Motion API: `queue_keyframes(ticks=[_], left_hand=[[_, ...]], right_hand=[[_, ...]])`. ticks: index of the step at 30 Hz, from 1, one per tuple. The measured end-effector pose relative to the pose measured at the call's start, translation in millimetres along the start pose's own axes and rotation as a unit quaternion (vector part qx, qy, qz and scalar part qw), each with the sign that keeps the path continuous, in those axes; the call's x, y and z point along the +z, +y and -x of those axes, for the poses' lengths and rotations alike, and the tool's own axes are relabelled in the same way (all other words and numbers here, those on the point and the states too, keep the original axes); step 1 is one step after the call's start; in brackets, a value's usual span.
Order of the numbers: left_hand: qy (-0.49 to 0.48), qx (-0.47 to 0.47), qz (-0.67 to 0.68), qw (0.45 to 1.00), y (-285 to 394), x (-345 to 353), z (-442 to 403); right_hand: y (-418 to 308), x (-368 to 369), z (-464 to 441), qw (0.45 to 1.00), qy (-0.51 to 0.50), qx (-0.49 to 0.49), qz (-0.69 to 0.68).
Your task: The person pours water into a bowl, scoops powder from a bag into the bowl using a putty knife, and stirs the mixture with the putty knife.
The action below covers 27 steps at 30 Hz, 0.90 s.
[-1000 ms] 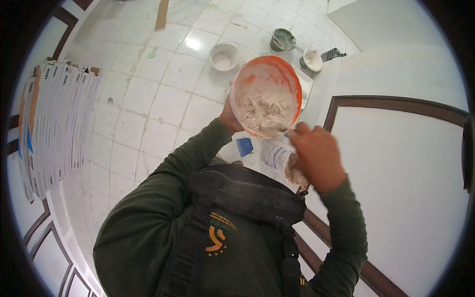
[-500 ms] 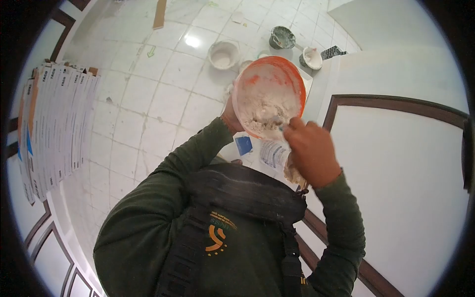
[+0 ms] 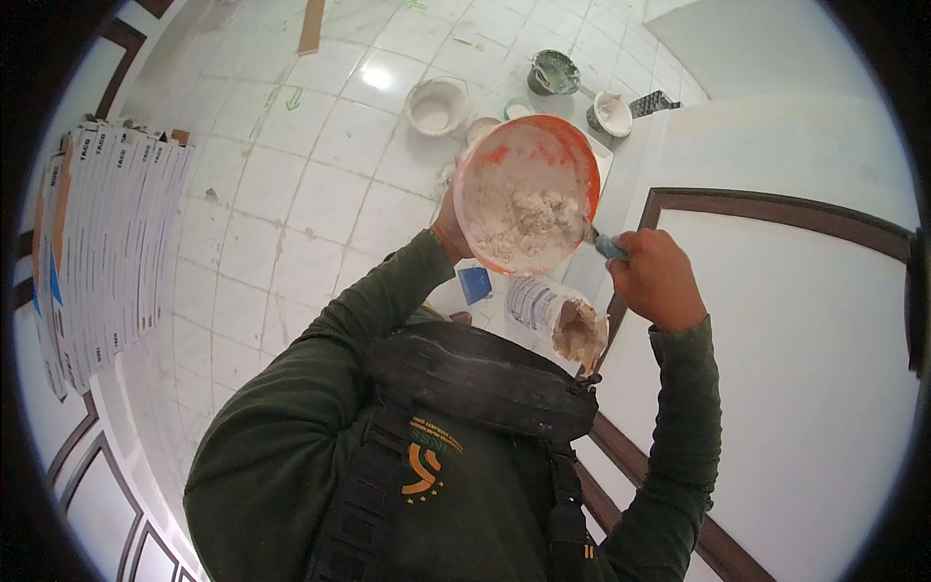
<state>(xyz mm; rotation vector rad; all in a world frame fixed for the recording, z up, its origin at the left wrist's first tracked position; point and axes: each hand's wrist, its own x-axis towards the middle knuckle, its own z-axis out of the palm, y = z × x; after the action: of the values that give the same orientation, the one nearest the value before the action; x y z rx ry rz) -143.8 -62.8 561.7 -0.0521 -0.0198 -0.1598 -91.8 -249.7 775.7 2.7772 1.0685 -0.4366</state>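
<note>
An orange bucket [image 3: 593, 165] is tilted towards me, its inside wall smeared with pale plaster. Lumpy, half-wet plaster [image 3: 538, 223] lies in its lower part. Gripping the bucket's left side is my left hand [image 3: 450, 231], its fingers mostly hidden behind the wall. My right hand [image 3: 661, 279] is closed round the teal handle of a scraper [image 3: 611, 246]. The scraper's metal end meets the bucket's right rim; its exact blade shape is hard to make out. Below the bucket stands an open paper bag [image 3: 580, 335] with torn edges.
A pale bucket [image 3: 436, 107], a dark bucket [image 3: 554, 74] and a small pot [image 3: 611, 114] stand on the tiled floor [image 3: 320, 194]. Long boxes [image 3: 107, 242] lean at the left wall. A framed panel [image 3: 766, 320] is close on my right. A blue piece [image 3: 475, 284] lies below the bucket.
My right hand has moved right, bringing the scraper out of the plaster to the bucket's rim. The paper bag's torn mouth now shows. My left hand keeps its hold.
</note>
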Motion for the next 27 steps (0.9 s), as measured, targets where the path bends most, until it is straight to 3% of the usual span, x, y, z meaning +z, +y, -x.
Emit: queue_keyframes(ticks=[2,5,7,10,12,14,17,19,20,22,23,24,26,27], left_hand=[[0.005,0.002,0.014,1.000,-2.0,2.5,1.2],[-0.017,0.001,0.047,0.999,-4.6,2.3,-0.3],[-0.061,-0.006,0.073,0.995,-4.0,5.1,-1.0],[0.007,0.018,-0.007,1.000,-0.9,12.9,1.8],[0.026,0.085,-0.181,0.980,-1.2,2.0,-0.4],[0.035,0.118,-0.251,0.960,1.0,-13.4,-3.3],[0.022,0.096,-0.145,0.985,6.6,-19.9,-5.2],[-0.013,0.047,0.002,0.999,8.6,-3.4,-5.0],[-0.015,0.041,0.002,0.999,8.1,0.6,-5.4],[-0.019,0.031,0.001,0.999,3.0,5.0,-6.6],[-0.009,0.061,-0.113,0.992,-0.4,2.6,-6.6],[0.001,0.091,-0.226,0.970,-3.1,-2.1,-7.5],[0.001,0.076,-0.216,0.974,-5.1,-0.1,-7.4],[-0.007,0.030,-0.091,0.995,-8.9,6.8,-4.0]], right_hand=[[17.0,12.4,-5.5,0.995,-0.060,-0.004,-0.082],[24.9,18.8,-10.3,0.903,-0.211,0.157,-0.339],[21.0,27.8,-8.0,0.873,-0.210,0.161,-0.409],[15.8,37.3,-5.4,0.822,-0.200,0.181,-0.502],[15.1,38.0,-2.6,0.789,-0.184,0.198,-0.552],[13.2,29.2,0.2,0.761,-0.163,0.211,-0.592],[3.7,4.2,-0.6,0.818,-0.135,0.185,-0.528],[-0.5,10.6,-1.2,0.933,-0.012,0.053,-0.357],[-5.1,13.6,-1.1,0.964,0.049,-0.014,-0.260],[-26.8,20.5,2.0,0.981,0.082,-0.090,-0.148],[-39.7,23.8,4.8,0.983,0.097,-0.125,-0.091],[-51.4,17.4,6.9,0.994,0.029,-0.108,-0.023],[-45.4,-5.1,9.0,0.995,0.027,-0.097,-0.004],[-40.9,-14.7,11.2,0.995,0.026,-0.092,0.006]])
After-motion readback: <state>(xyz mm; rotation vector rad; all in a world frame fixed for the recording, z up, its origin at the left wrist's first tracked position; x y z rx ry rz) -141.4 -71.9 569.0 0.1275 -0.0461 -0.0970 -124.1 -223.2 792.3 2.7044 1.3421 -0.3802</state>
